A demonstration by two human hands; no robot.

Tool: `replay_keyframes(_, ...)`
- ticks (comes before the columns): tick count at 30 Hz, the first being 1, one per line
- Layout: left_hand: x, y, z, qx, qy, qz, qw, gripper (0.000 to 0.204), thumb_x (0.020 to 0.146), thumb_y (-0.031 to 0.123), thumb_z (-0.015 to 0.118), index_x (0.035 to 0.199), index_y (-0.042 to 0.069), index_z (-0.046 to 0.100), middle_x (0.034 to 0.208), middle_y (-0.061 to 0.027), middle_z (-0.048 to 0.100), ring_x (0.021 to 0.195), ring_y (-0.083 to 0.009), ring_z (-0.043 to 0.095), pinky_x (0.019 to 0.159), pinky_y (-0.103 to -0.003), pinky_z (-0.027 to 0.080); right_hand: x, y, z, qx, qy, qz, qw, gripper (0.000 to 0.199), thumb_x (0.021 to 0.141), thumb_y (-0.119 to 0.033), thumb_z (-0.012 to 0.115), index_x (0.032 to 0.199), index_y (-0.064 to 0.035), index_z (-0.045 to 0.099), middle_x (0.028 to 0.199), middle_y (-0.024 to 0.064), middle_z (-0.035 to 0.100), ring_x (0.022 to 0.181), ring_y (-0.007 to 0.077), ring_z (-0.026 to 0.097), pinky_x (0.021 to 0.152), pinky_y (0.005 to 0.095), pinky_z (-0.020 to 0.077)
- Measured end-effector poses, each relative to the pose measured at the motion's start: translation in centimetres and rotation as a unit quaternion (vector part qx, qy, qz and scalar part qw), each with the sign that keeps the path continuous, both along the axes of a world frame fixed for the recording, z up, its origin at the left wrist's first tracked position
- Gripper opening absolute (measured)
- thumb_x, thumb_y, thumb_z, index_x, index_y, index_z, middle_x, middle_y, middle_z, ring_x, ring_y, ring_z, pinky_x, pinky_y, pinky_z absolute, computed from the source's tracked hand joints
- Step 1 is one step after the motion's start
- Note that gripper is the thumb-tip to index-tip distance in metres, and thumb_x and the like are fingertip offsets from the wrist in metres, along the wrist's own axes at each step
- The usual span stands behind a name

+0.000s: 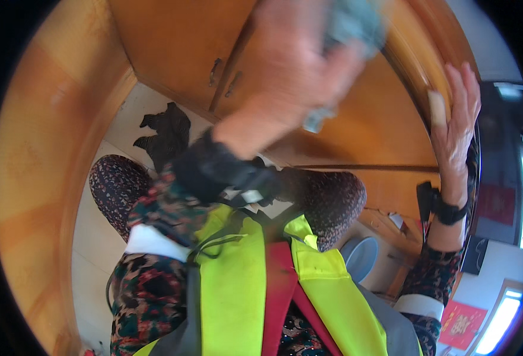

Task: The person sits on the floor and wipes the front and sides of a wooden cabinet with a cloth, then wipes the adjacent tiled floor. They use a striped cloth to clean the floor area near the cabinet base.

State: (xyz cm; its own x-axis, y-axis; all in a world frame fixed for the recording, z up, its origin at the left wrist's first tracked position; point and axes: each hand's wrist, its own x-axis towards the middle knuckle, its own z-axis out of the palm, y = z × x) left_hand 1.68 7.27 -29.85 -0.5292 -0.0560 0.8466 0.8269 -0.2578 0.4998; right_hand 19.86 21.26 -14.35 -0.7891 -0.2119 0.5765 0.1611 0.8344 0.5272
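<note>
My left hand [297,71] is raised in front of the wooden cabinet doors [309,136], blurred by motion. Its fingers are closed round a grey-green cloth [356,26], and a loose end of the cloth hangs below the palm. Higher on the right, my right hand [457,118] rests against the curved wooden edge [418,53] of the furniture. Its fingers are stretched out, with nothing seen in them. Both wrists wear black bands.
A dark, crumpled fabric piece [169,133] lies on the pale floor by my knee. A grey-blue basin [359,258] stands right of my other knee. A wooden panel [42,178] rises close on the left. Metal handles [215,71] stick out from the doors.
</note>
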Motion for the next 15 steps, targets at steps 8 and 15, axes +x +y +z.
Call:
replay_keyframes(8,6.8,6.5,-16.1,-0.107,0.129,0.089,0.982,0.016,0.076,0.033,0.063,0.091,0.033,0.058,0.119,0.0035,0.053,0.119,-0.0278,0.045,0.095,-0.052,0.033,0.5,1.1,-2.9,0.019,-0.089,-0.09,0.992,0.046,0.088,-0.019,0.059,0.133,-0.0093,0.054,0.142,0.0177,0.048,0.134,0.0355,0.042,0.112,0.0466,0.0311)
replay_keyframes(15,5.8,1.7,-30.1,-0.317,0.063,0.053,0.945,0.02,0.069,0.027,0.069,0.088,0.027,0.063,0.121,-0.002,0.051,0.118,-0.0318,0.044,0.093,-0.049,0.039,-0.7,-1.2,-1.1,0.035,-0.107,-0.053,0.992,0.046,0.09,-0.018,0.061,0.134,-0.008,0.051,0.139,0.0179,0.051,0.13,0.0344,0.046,0.11,0.0441,0.0354)
